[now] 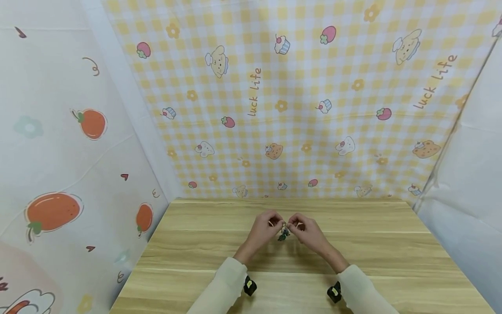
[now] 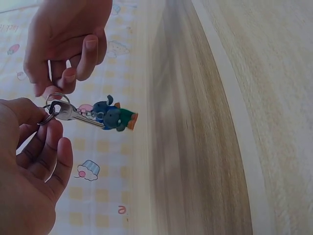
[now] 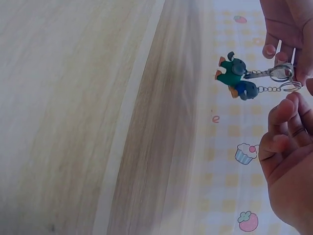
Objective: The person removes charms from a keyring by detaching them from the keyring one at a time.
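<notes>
Together, both hands — left hand point(image 1: 263, 227), right hand point(image 1: 309, 230) — seemingly pinch the keyring point(image 2: 55, 105).

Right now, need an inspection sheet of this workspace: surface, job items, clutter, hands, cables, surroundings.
Surface: wooden table, light grain, bare.
Job's things: two small figure keychains, one green-bodied, one blue-bodied, hanging from metal key rings above the table.
Clutter: nothing seen.
Hands: left hand and right hand both pinch the key rings, fingertips close together.
Cables: nothing seen; small black devices at both wrists.
Surroundings: yellow checked cartoon backdrop behind; fruit-print sheet on the left.
</notes>
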Tool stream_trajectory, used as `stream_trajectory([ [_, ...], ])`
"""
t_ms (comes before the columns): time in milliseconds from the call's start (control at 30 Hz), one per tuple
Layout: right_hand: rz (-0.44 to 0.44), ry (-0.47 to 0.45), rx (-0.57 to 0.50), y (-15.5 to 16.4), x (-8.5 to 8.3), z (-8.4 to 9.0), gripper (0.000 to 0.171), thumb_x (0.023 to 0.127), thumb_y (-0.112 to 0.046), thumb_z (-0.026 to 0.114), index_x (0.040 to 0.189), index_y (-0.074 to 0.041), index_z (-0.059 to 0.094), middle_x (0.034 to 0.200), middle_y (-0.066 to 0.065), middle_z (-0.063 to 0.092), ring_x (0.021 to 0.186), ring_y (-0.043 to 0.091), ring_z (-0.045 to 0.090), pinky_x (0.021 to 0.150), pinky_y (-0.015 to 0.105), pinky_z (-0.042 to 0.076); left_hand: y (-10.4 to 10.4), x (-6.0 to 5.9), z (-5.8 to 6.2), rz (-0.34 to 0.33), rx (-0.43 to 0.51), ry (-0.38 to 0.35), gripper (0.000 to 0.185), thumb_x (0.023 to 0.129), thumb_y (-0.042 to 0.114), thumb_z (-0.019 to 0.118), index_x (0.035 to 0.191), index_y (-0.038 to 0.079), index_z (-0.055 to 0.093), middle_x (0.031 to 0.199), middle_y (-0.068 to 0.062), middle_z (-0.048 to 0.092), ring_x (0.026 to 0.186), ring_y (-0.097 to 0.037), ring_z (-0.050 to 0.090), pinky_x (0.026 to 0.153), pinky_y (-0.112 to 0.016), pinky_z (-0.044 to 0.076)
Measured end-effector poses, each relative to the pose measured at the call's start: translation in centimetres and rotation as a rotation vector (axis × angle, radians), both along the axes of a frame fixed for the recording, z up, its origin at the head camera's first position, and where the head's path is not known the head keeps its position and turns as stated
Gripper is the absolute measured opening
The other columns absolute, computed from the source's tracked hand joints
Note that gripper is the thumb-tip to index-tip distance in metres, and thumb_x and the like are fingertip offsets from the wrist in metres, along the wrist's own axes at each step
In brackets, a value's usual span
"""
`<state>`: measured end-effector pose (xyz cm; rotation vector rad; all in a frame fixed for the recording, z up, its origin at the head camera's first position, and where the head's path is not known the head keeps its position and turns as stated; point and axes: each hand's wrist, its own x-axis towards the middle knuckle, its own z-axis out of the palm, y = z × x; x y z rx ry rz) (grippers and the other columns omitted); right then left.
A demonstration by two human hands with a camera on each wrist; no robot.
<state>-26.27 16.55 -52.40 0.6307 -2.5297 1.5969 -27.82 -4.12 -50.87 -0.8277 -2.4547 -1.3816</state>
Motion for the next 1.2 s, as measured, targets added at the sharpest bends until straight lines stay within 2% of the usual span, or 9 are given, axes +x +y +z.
stream_trajectory([
  [167, -0.011, -0.025, 0.026, -0.22, 0.11, 0.4, 0.013, 0.106, -0.023, 0.068, 0.1, -0.011, 0.068, 0.085, 0.012, 0.069, 0.053, 0.005, 0.05, 0.047, 0.024, 0.045, 0.2, 0.17, 0.24, -0.008, 0.0, 0.001, 0.007, 0.101, 0.007, 0.07, 0.096, 0.007, 0.075, 0.093, -0.007, 0.074, 0.08, -0.008, 0.065, 0.074, -0.02, 0.057],
  [433, 0.028, 0.007, 0.034, -0.33, -0.07, 0.42, 0.008, 0.106, -0.011, 0.066, 0.098, -0.011, 0.066, 0.085, 0.025, 0.069, 0.053, 0.002, 0.048, 0.047, 0.021, 0.043, 0.3, 0.08, 0.14, -0.013, -0.009, -0.025, 0.007, 0.1, 0.005, 0.07, 0.095, 0.007, 0.074, 0.092, -0.007, 0.075, 0.079, -0.004, 0.063, 0.073, -0.02, 0.057],
  [533, 0.034, 0.013, 0.025, -0.34, -0.15, 0.32, 0.009, 0.106, -0.012, 0.066, 0.097, -0.011, 0.066, 0.085, 0.025, 0.068, 0.053, 0.002, 0.048, 0.046, 0.021, 0.043, 0.29, 0.06, 0.11, -0.011, -0.008, -0.03, 0.007, 0.101, 0.004, 0.07, 0.095, 0.007, 0.074, 0.092, -0.007, 0.075, 0.079, -0.003, 0.063, 0.074, -0.019, 0.057],
  [767, 0.053, 0.039, -0.004, -0.24, -0.1, 0.16, 0.009, 0.106, -0.015, 0.068, 0.097, -0.013, 0.068, 0.083, 0.016, 0.067, 0.052, 0.002, 0.048, 0.046, 0.022, 0.042, 0.11, 0.1, 0.23, 0.007, -0.003, -0.059, 0.009, 0.102, 0.007, 0.069, 0.096, 0.009, 0.075, 0.093, -0.005, 0.075, 0.08, -0.004, 0.064, 0.075, -0.02, 0.057],
  [933, 0.08, 0.066, -0.038, -0.08, -0.03, -0.05, 0.007, 0.106, -0.012, 0.067, 0.098, -0.013, 0.069, 0.083, 0.022, 0.066, 0.051, 0.002, 0.047, 0.045, 0.023, 0.042, -0.15, 0.11, 0.32, 0.019, 0.01, -0.083, 0.009, 0.104, 0.009, 0.068, 0.097, 0.01, 0.075, 0.094, -0.004, 0.074, 0.081, -0.005, 0.064, 0.076, -0.021, 0.057],
  [1067, 0.089, 0.059, -0.046, -0.03, -0.03, -0.09, 0.007, 0.106, -0.012, 0.066, 0.1, -0.012, 0.069, 0.083, 0.022, 0.065, 0.05, 0.002, 0.046, 0.044, 0.023, 0.042, -0.26, 0.11, 0.37, 0.022, 0.006, -0.088, 0.009, 0.104, 0.009, 0.068, 0.098, 0.011, 0.075, 0.095, -0.004, 0.074, 0.082, -0.006, 0.064, 0.077, -0.021, 0.057],
  [1200, 0.081, 0.031, -0.032, -0.01, -0.01, 0.06, 0.007, 0.107, -0.014, 0.066, 0.102, -0.01, 0.069, 0.085, 0.015, 0.066, 0.049, 0.003, 0.047, 0.045, 0.024, 0.043, -0.32, 0.1, 0.42, 0.029, 0.015, -0.085, 0.01, 0.103, 0.008, 0.068, 0.097, 0.011, 0.075, 0.094, -0.004, 0.074, 0.082, -0.008, 0.065, 0.075, -0.021, 0.057],
])
